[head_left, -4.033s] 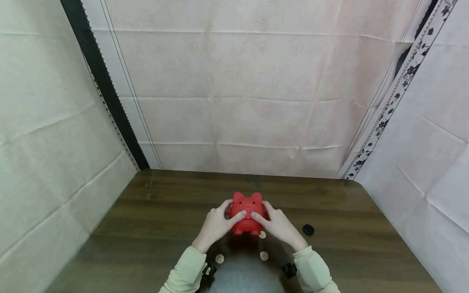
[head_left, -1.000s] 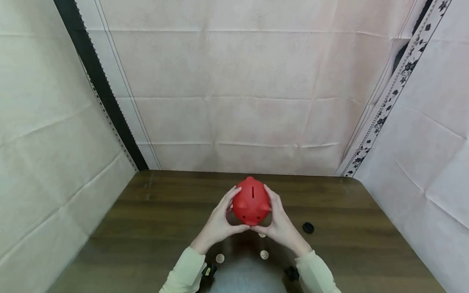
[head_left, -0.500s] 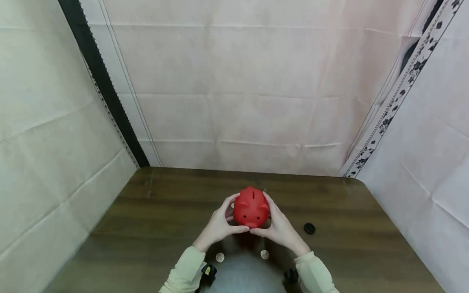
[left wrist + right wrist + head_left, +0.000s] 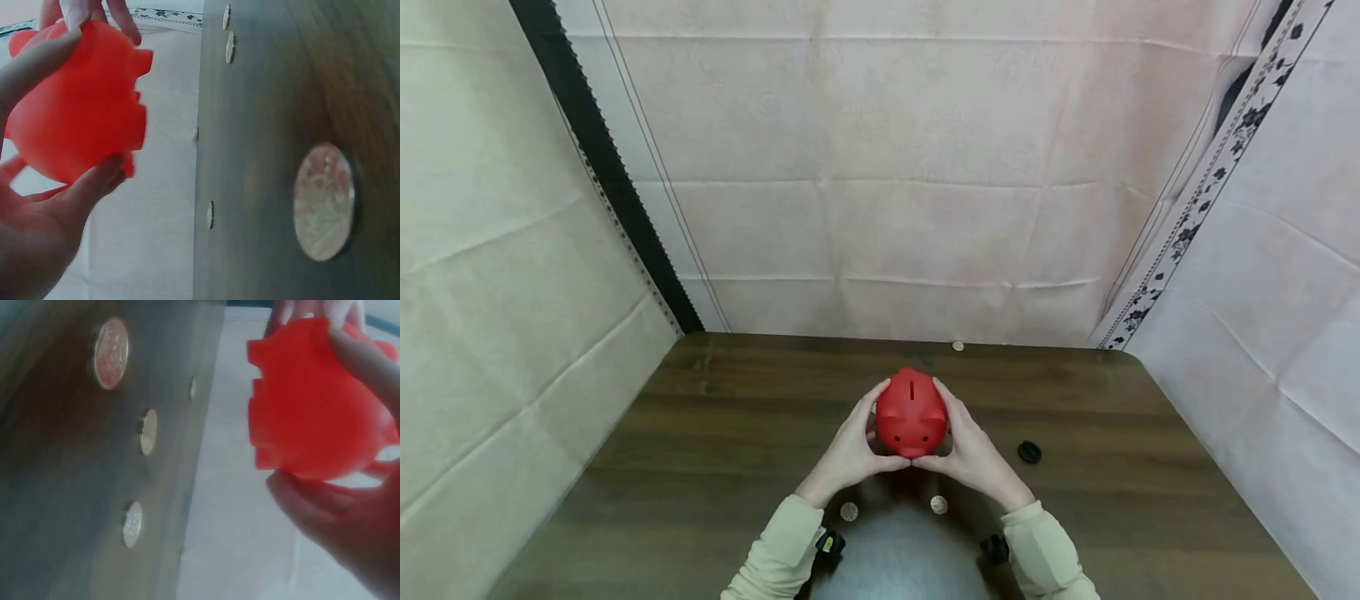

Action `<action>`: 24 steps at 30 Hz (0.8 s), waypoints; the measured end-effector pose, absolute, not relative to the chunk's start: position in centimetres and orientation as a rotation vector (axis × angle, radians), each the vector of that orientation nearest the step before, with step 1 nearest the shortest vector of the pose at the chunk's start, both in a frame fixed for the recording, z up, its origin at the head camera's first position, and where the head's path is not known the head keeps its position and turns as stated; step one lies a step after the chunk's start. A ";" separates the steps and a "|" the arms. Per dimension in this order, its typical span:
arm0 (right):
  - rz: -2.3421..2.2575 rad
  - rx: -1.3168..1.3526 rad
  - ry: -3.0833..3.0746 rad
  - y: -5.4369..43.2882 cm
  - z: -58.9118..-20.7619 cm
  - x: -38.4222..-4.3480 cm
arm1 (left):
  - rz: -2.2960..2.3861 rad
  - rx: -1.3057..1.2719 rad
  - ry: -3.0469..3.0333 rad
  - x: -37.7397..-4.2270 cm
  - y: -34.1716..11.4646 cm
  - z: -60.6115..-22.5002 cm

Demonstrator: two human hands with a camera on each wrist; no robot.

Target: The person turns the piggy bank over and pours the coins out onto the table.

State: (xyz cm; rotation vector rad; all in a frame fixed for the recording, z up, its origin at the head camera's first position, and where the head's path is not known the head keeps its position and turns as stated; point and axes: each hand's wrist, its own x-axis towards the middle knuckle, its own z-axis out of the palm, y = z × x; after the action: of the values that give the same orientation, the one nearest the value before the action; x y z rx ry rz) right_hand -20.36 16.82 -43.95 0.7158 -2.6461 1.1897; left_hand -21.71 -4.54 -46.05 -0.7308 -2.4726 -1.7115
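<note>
A red pig-shaped piggy bank (image 4: 912,417) is held up over the wooden table, its coin slot and snout showing in the head view. My left hand (image 4: 852,450) grips its left side and my right hand (image 4: 967,452) its right, thumbs meeting at the snout. In the left wrist view, a gap separates the piggy bank's stubby feet (image 4: 139,125) from the tabletop. Coins lie about below it: one coin (image 4: 849,512) by the left wrist, another coin (image 4: 938,505) by the right, and a coin (image 4: 958,346) at the table's far edge.
A black round plug (image 4: 1029,452) lies on the table right of the right hand. The brown wooden table (image 4: 700,500) ends at the back against a pale cloth (image 4: 925,233), with more cloth along both sides. A black wrist camera (image 4: 831,543) sits under the left sleeve.
Both hands have turned the piggy bank from face-on to show its slot, thumbs shifting from its front to the snout. A coin has come out behind it and travelled to the far edge.
</note>
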 end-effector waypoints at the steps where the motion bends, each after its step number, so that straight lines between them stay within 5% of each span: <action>1: 1.182 0.735 -2.609 16.8 -43.9 -20.4 | -1.682 -0.751 -2.442 -21.7 -4.5 -45.9; 14: 0.918 1.024 -2.113 16.6 -43.2 -19.8 | -1.273 -1.033 -1.984 -21.1 -4.7 -44.6; 24: 1.114 0.795 -2.356 16.5 -41.3 -18.9 | -1.538 -0.745 -2.019 -20.5 -4.9 -45.2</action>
State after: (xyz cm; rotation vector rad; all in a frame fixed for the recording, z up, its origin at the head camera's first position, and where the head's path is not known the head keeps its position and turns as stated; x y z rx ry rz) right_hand -18.95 16.53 -41.32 0.7950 -2.3563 1.1142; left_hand -20.47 -4.89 -45.24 -0.7447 -2.0195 -1.5380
